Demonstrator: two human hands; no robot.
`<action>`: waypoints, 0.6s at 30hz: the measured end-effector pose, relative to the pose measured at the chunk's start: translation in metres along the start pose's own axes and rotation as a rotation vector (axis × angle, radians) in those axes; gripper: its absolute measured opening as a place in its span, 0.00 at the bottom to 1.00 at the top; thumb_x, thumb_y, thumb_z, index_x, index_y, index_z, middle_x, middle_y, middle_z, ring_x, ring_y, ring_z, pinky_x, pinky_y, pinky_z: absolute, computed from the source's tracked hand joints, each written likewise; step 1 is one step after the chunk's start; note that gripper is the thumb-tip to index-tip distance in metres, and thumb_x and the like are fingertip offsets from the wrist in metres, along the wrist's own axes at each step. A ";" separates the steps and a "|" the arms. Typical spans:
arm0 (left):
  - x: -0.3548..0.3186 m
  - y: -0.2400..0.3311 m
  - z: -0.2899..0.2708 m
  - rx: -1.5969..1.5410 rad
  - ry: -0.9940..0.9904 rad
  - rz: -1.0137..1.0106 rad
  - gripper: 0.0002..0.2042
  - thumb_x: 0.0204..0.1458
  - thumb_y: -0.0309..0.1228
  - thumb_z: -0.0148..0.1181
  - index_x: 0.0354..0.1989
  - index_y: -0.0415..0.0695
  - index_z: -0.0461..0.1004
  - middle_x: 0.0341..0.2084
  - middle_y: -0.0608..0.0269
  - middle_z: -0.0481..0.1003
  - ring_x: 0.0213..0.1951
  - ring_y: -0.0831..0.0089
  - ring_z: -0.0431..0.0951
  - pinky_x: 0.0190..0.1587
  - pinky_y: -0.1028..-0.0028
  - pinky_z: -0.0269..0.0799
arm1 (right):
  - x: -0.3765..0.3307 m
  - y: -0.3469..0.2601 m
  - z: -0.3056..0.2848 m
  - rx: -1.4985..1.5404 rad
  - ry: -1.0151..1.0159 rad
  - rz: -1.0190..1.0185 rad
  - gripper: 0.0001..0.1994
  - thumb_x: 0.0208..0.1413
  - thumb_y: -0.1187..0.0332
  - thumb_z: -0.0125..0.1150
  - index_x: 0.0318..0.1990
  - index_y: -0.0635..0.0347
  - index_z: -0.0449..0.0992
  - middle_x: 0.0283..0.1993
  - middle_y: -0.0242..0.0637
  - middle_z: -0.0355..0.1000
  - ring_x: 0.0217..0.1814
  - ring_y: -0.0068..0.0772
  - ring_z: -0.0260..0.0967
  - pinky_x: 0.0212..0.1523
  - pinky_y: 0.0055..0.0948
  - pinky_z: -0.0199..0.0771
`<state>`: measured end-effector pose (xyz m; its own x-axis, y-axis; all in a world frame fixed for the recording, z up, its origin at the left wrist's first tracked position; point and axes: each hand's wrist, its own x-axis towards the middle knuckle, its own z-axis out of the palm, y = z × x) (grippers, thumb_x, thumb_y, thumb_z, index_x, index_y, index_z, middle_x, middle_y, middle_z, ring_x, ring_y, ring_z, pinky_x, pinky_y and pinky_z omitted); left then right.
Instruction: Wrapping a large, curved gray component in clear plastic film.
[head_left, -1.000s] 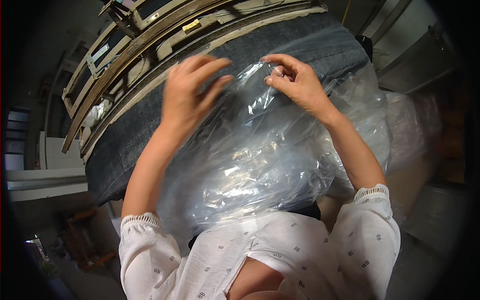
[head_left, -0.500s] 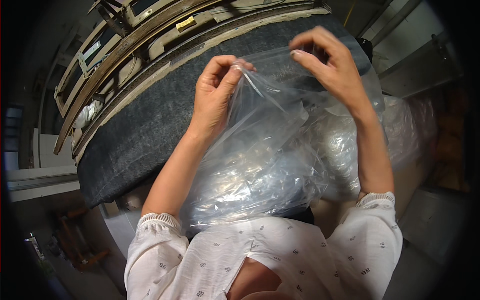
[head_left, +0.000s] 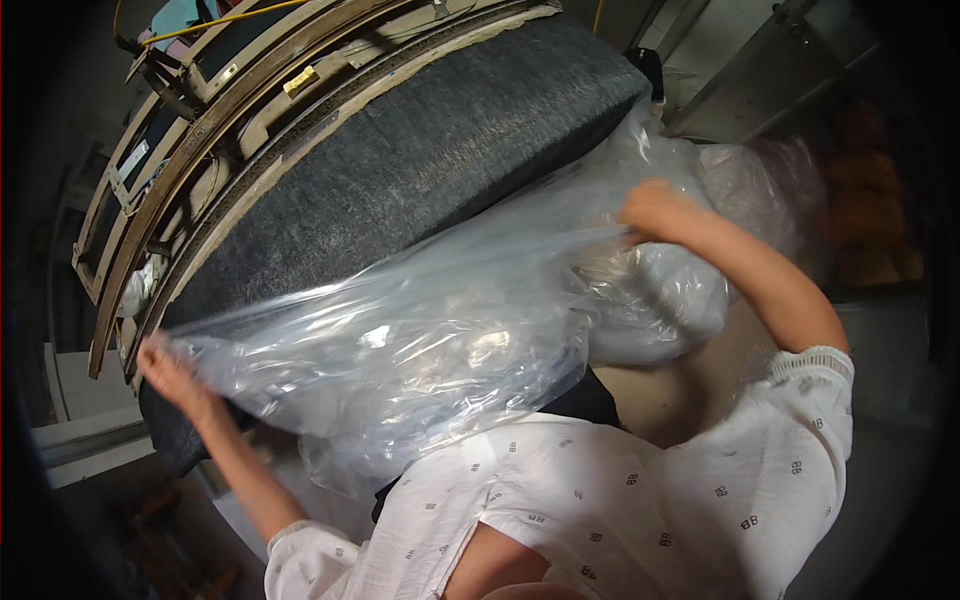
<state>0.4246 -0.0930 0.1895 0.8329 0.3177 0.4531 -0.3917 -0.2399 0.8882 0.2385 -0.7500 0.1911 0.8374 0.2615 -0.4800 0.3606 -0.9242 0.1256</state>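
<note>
1 clear plastic sheet [head_left: 420, 325] spans the gap between the left hand [head_left: 172, 378] and the right hand [head_left: 662, 212], both seemingly clenched on its edge, though blur hides the fingertips. Beyond them lies the dark padded surface [head_left: 400, 160]; just below the right hand, crumpled plastic [head_left: 665, 300] bulges. Pulling too hard could tear the film or slip it from either grasp, and loose folds might snag on the brown rail [head_left: 207, 125] beyond the left hand.
</note>
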 end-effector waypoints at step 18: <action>0.041 -0.111 -0.327 1.243 0.188 -0.085 0.19 0.55 0.38 0.39 0.45 0.33 0.63 0.40 0.40 0.70 0.44 0.47 0.68 0.47 0.61 0.62 | 0.073 0.106 -0.102 0.526 0.920 0.583 0.17 0.50 0.55 0.54 0.42 0.55 0.72 0.44 0.39 0.70 0.49 0.45 0.65 0.46 0.38 0.65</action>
<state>0.3743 0.2467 0.1340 0.7288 0.4756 0.4926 0.3771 -0.8793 0.2910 0.3799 -0.8006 0.2573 0.8746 -0.3296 0.3554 -0.2007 -0.9137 -0.3535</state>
